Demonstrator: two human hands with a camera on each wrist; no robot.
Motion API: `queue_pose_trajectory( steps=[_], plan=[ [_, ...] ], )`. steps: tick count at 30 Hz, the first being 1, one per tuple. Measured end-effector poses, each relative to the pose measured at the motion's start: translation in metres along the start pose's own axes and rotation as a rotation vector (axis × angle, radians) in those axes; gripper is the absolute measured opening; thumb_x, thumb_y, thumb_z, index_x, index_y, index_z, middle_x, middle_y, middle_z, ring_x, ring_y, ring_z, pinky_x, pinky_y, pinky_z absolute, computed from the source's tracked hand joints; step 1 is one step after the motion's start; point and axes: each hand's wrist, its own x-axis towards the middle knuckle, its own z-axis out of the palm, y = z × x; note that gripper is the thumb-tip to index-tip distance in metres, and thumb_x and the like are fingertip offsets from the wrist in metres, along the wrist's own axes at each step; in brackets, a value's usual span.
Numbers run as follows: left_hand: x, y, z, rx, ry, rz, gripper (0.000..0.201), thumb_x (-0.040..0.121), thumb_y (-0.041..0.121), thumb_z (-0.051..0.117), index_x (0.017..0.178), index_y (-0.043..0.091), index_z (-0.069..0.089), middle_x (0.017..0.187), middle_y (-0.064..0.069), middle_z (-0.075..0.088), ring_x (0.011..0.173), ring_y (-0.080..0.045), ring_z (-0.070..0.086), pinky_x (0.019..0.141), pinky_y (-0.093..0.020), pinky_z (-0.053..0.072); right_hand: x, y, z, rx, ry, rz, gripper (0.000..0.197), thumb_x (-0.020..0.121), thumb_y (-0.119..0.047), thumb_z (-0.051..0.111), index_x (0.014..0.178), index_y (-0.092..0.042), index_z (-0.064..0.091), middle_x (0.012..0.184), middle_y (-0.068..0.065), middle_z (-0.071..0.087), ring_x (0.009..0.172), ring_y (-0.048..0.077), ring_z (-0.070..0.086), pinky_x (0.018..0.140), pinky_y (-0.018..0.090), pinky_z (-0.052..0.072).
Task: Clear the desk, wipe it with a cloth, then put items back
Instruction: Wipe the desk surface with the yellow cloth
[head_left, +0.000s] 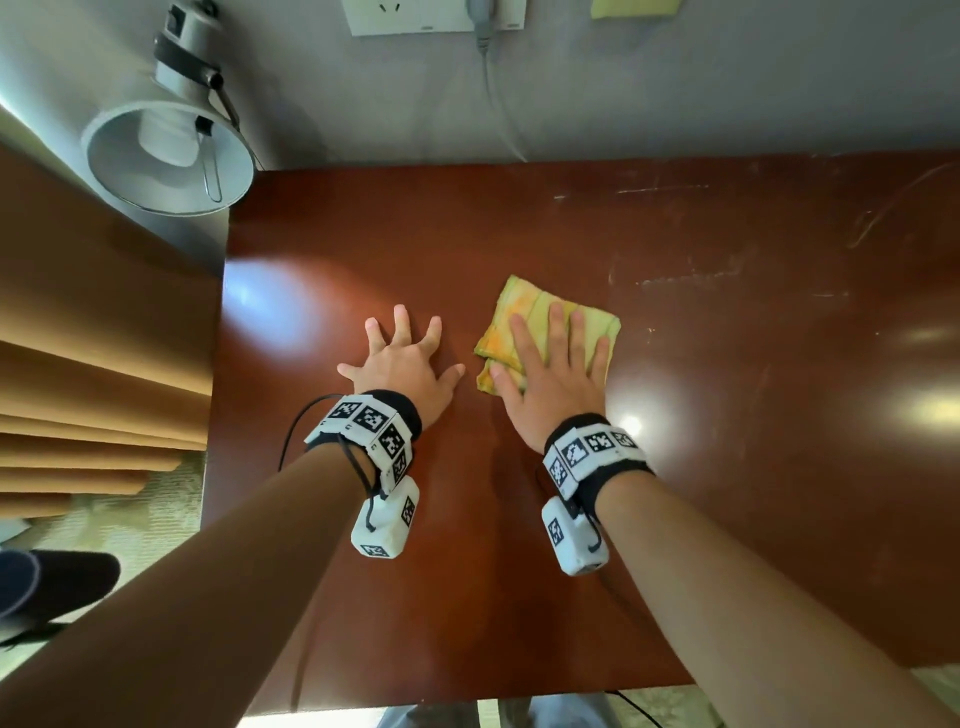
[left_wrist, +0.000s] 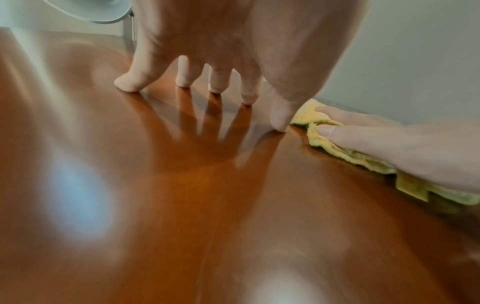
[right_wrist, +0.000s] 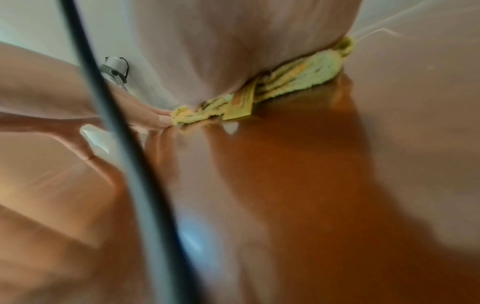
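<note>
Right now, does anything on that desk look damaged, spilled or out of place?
Nothing spilled. The desk has pale scratches and scuffs across its far right part, which look like wear. The right hand presses a folded yellow-green cloth flat; the left hand rests spread beside it.

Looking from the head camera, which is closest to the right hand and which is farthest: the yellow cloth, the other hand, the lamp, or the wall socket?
From the right hand, nearest first:
1. Yellow cloth: right under its flat fingers, touching.
2. Left hand: just beside it on the desk, fingers spread.
3. Lamp: off the desk's far left corner.
4. Wall socket: up on the wall, about as far as the lamp, too close to call.
</note>
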Motion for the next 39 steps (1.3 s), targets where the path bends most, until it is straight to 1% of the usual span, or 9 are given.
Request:
queue_pose_trajectory(
  steps=[6, 11, 15, 18, 25, 28, 32, 34, 39],
  plan=[
    [-0.002, 0.001, 0.004, -0.023, 0.029, -0.016, 0.066, 0.097, 0.063, 0.035, 0.156, 0.041, 0.013, 0.166, 0.002, -0.001, 0.152, -0.034, -0.003, 0.109, -0.074, 0.024, 0.009, 0.009, -0.003, -0.029, -0.016, -0.059, 0.069, 0.097, -0.069, 0.013, 0.158, -0.041, -0.001, 0.167, 0.008, -0.012, 0.152, 0.03, -0.017, 0.12, 0.058, -0.01],
    [-0.005, 0.011, 0.012, -0.054, 0.159, -0.015, 0.066, 0.101, 0.055, 0.031, 0.159, 0.03, 0.011, 0.168, -0.004, -0.001, 0.153, -0.032, -0.004, 0.118, -0.065, 0.014, 0.068, 0.017, -0.024, 0.007, -0.021, -0.008, 0.07, 0.095, -0.073, 0.013, 0.157, -0.044, -0.002, 0.166, 0.005, -0.018, 0.151, 0.029, -0.02, 0.119, 0.058, -0.013],
    [0.008, 0.025, 0.007, -0.108, 0.167, -0.004, 0.063, 0.102, 0.054, 0.028, 0.158, 0.031, 0.01, 0.168, -0.002, -0.006, 0.153, -0.03, -0.01, 0.116, -0.068, 0.013, 0.1, 0.022, -0.033, 0.008, -0.01, 0.01, 0.071, 0.095, -0.072, 0.014, 0.157, -0.041, -0.004, 0.166, 0.006, -0.02, 0.151, 0.031, -0.021, 0.119, 0.059, -0.012],
    [0.024, 0.033, 0.001, -0.108, 0.129, -0.052, 0.062, 0.102, 0.054, 0.024, 0.158, 0.032, 0.008, 0.168, 0.0, -0.006, 0.153, -0.03, -0.009, 0.113, -0.072, 0.014, 0.088, 0.011, -0.026, 0.031, 0.0, 0.006, 0.069, 0.097, -0.067, 0.014, 0.158, -0.039, -0.004, 0.165, 0.008, -0.021, 0.15, 0.032, -0.022, 0.118, 0.06, -0.013],
    [0.03, 0.046, -0.001, -0.108, 0.13, -0.12, 0.061, 0.103, 0.051, 0.022, 0.159, 0.032, 0.007, 0.168, 0.001, -0.007, 0.153, -0.029, -0.01, 0.113, -0.072, 0.013, 0.097, 0.014, -0.029, -0.003, 0.002, -0.143, 0.07, 0.095, -0.072, 0.021, 0.156, -0.045, 0.003, 0.167, 0.006, -0.016, 0.151, 0.031, -0.019, 0.119, 0.06, -0.009],
    [0.037, 0.056, -0.007, -0.124, 0.115, -0.114, 0.065, 0.101, 0.058, 0.024, 0.158, 0.036, 0.004, 0.167, 0.003, -0.011, 0.153, -0.028, -0.012, 0.114, -0.072, 0.013, 0.124, 0.039, -0.043, 0.032, 0.019, -0.056, 0.072, 0.092, -0.076, 0.021, 0.155, -0.048, 0.002, 0.166, 0.005, -0.017, 0.151, 0.03, -0.02, 0.119, 0.058, -0.012],
    [0.05, 0.081, -0.015, -0.12, 0.05, -0.166, 0.072, 0.096, 0.07, 0.024, 0.157, 0.04, 0.0, 0.166, 0.004, -0.016, 0.152, -0.032, -0.014, 0.11, -0.077, 0.009, 0.151, 0.115, -0.066, 0.086, 0.053, 0.238, 0.076, 0.089, -0.079, 0.022, 0.156, -0.047, 0.005, 0.166, 0.009, -0.014, 0.152, 0.032, -0.018, 0.117, 0.062, -0.011],
    [0.054, 0.086, -0.016, -0.123, 0.042, -0.192, 0.075, 0.095, 0.072, 0.024, 0.157, 0.039, -0.001, 0.166, 0.003, -0.018, 0.152, -0.034, -0.015, 0.109, -0.078, 0.01, 0.156, 0.133, -0.072, 0.09, 0.042, 0.311, 0.076, 0.09, -0.078, 0.022, 0.156, -0.046, 0.004, 0.166, 0.011, -0.015, 0.151, 0.033, -0.019, 0.117, 0.063, -0.012],
    [0.057, 0.084, -0.022, -0.129, 0.023, -0.196, 0.076, 0.094, 0.072, 0.03, 0.157, 0.039, 0.003, 0.166, 0.004, -0.015, 0.152, -0.035, -0.011, 0.109, -0.077, 0.015, 0.166, 0.092, -0.07, 0.149, 0.079, 0.287, 0.071, 0.096, -0.067, 0.026, 0.158, -0.04, 0.006, 0.166, 0.013, -0.016, 0.15, 0.035, -0.021, 0.116, 0.064, -0.013]
  ],
)
